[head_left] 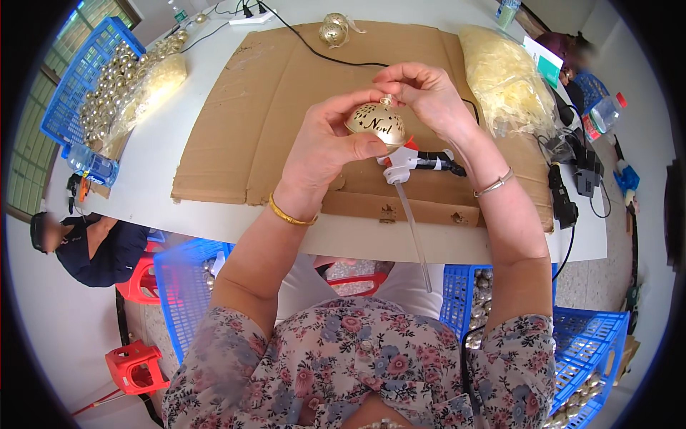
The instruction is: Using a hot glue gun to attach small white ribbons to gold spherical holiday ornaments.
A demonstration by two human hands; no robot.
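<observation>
My left hand (318, 139) is wrapped round a pale gold bauble (376, 127) with small cut-out shapes and dark lettering, above the cardboard. Its small cap and loop point up and away from me. At that cap the thumb and fingertips of my right hand (429, 96) are pinched together; whatever is between them is too small to make out. Just below the bauble, a white glue gun (398, 169) with a black handle lies on the cardboard sheet (236, 136). A clear glue stick (414, 236) sticks out of it past the table's near edge.
Finished-looking gold baubles (334, 32) with ribbon lie at the far edge. A plastic bag of pale ribbons (504, 79) sits at right, and a blue basket (68, 93) of baubles at left. A black cable (307, 46) crosses the cardboard. Another person (100, 247) sits at left.
</observation>
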